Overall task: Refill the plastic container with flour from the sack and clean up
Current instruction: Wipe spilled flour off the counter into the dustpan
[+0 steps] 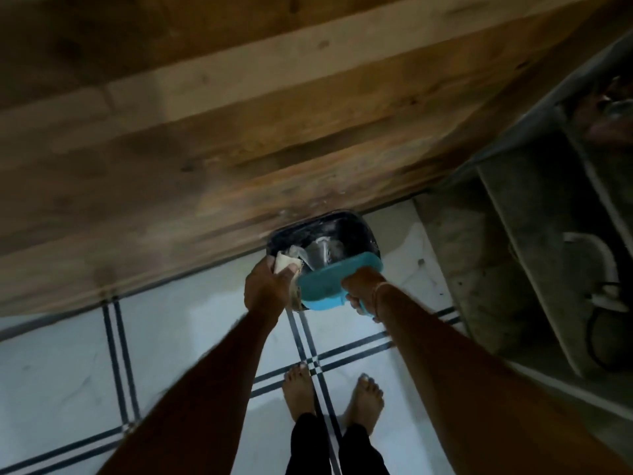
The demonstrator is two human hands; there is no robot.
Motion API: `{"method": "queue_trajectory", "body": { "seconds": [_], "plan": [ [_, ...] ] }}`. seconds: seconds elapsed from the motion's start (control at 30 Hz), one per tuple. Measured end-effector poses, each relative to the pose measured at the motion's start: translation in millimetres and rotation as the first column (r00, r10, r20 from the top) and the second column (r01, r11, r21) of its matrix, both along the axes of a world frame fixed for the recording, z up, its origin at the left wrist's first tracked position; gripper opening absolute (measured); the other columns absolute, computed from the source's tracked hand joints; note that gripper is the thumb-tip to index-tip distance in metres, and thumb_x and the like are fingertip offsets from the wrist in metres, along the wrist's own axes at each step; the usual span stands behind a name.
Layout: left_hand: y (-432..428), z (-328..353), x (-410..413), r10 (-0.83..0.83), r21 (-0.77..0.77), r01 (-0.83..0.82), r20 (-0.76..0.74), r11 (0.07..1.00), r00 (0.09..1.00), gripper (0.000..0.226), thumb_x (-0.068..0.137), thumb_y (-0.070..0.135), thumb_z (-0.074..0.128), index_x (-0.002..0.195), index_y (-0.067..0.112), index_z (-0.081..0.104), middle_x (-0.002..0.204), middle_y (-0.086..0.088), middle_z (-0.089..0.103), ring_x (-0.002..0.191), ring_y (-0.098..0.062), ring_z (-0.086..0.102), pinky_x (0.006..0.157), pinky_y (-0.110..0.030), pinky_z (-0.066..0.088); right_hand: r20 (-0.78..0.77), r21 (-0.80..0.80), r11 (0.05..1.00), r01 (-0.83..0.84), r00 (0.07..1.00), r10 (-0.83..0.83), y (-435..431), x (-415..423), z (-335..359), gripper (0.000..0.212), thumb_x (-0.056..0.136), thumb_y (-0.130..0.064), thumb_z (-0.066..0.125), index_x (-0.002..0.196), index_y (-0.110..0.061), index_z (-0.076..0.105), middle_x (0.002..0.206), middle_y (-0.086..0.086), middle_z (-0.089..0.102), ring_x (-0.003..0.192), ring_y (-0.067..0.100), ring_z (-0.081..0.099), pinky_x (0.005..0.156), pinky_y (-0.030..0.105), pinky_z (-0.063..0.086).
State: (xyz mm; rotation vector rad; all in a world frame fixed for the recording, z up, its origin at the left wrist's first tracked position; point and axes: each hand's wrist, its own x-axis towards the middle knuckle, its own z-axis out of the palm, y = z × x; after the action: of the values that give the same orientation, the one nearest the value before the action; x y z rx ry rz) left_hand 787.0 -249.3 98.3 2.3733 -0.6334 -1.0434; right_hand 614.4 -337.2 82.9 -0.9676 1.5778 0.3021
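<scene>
Two bare forearms reached down from us, over two bare feet on glossy white floor tiles crossed by paired dark lines. Our right hand was curled tight round the edge of one flat teal plastic piece with rounded corners; we could not tell whether it was a dustpan or a lid. It was tipped over the near rim of one black bin with a shiny dark lining and crumpled clear plastic inside. Our left hand pinched one pale crumpled wad at the bin's left edge. The bin stood against a broad grained wooden panel, with rough grey concrete steps to the right.
</scene>
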Motion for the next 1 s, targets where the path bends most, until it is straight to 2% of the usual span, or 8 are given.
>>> {"method": "queue_trajectory", "body": {
  "seconds": [0.1, 0.2, 0.3, 0.37, 0.47, 0.57, 0.83, 1.0],
  "plan": [
    [1, -6, -2, 0.018, 0.021, -0.018, -0.016, 1.0, 1.0, 0.028, 0.093, 0.034, 0.07, 0.113, 0.014, 0.07, 0.106, -0.008, 0.075, 0.087, -0.024, 0.062, 0.071, -0.029, 0.039, -0.041, -0.067, 0.997, -0.041, 0.998, 0.038, 8, 0, -10, 0.032, 0.099, -0.015, 0.058, 0.071, -0.021, 0.043, 0.086, 0.009, 0.055, 0.067, 0.022, 0.052, 0.055, 0.028, 0.046],
    [-3, -10, -2, 0.034, 0.007, -0.034, -0.033, 0.999, 0.999, 0.028, 0.092, 0.032, 0.07, 0.114, 0.014, 0.07, 0.105, -0.007, 0.074, 0.092, -0.027, 0.066, 0.072, -0.03, 0.042, -0.019, -0.157, 0.982, 0.107, 0.994, -0.111, 21, 0, -20, 0.014, 0.096, -0.026, 0.059, 0.087, -0.017, 0.054, 0.093, 0.011, 0.06, 0.069, 0.023, 0.054, 0.05, 0.026, 0.039],
    [-11, -18, 0, 0.064, -0.012, -0.065, -0.025, 0.998, 0.998, 0.024, 0.092, 0.033, 0.07, 0.11, 0.017, 0.07, 0.099, 0.0, 0.071, 0.088, -0.022, 0.064, 0.07, -0.028, 0.04, 0.053, -0.24, 0.965, 0.103, 0.994, -0.093, 28, 4, -37, 0.031, 0.097, -0.038, 0.059, 0.107, -0.01, 0.067, 0.093, 0.008, 0.059, 0.081, 0.023, 0.053, 0.064, 0.03, 0.041],
    [-17, -24, 1, 0.079, -0.026, -0.079, -0.01, 0.997, 0.997, 0.026, 0.092, 0.033, 0.07, 0.114, 0.02, 0.071, 0.095, 0.006, 0.067, 0.083, -0.015, 0.059, 0.065, -0.025, 0.039, 0.122, -0.295, 0.948, 0.122, 0.988, -0.09, 29, 7, -48, 0.029, 0.101, -0.037, 0.059, 0.105, -0.01, 0.068, 0.092, 0.008, 0.058, 0.084, 0.023, 0.052, 0.075, 0.036, 0.043],
    [-23, -40, 2, 0.078, -0.047, -0.078, -0.007, 0.996, 0.997, 0.028, 0.092, 0.033, 0.07, 0.117, 0.022, 0.071, 0.094, 0.009, 0.067, 0.081, -0.011, 0.058, 0.061, -0.017, 0.038, 0.25, -0.237, 0.931, 0.277, 0.944, -0.217, 34, 15, -72, 0.013, 0.103, -0.028, 0.059, 0.092, -0.023, 0.062, 0.079, 0.0, 0.055, 0.07, 0.017, 0.049, 0.065, 0.029, 0.041],
    [-26, -61, 5, 0.076, -0.044, -0.076, -0.008, 0.996, 0.997, 0.029, 0.091, 0.034, 0.07, 0.117, 0.022, 0.072, 0.102, 0.004, 0.074, 0.084, -0.013, 0.061, 0.07, -0.024, 0.041, 0.24, -0.193, 0.923, 0.334, 0.928, -0.286, 44, 17, -105, 0.016, 0.102, -0.017, 0.062, 0.101, -0.003, 0.071, 0.08, 0.009, 0.062, 0.075, 0.024, 0.058, 0.07, 0.035, 0.047],
    [-30, -100, 8, 0.092, -0.07, -0.094, -0.037, 0.993, 0.995, 0.034, 0.089, 0.036, 0.072, 0.12, 0.021, 0.07, 0.112, 0.001, 0.076, 0.102, -0.022, 0.072, 0.093, -0.043, 0.058, -0.172, -0.308, 0.924, -0.228, 0.968, 0.182, 39, 14, -157, 0.036, 0.094, -0.037, 0.068, 0.111, -0.007, 0.077, 0.115, 0.018, 0.073, 0.113, 0.035, 0.066, 0.094, 0.04, 0.055],
    [-26, -92, -3, 0.089, -0.065, -0.093, -0.056, 0.994, 0.994, 0.029, 0.09, 0.035, 0.072, 0.116, 0.023, 0.07, 0.112, 0.0, 0.076, 0.096, -0.018, 0.071, 0.09, -0.038, 0.059, -0.178, -0.304, 0.932, -0.2, 0.973, 0.15, 32, 13, -150, 0.055, 0.091, -0.036, 0.076, 0.132, -0.002, 0.062, 0.134, 0.022, 0.056, 0.117, 0.037, 0.062, 0.098, 0.038, 0.051]
  ]
}}
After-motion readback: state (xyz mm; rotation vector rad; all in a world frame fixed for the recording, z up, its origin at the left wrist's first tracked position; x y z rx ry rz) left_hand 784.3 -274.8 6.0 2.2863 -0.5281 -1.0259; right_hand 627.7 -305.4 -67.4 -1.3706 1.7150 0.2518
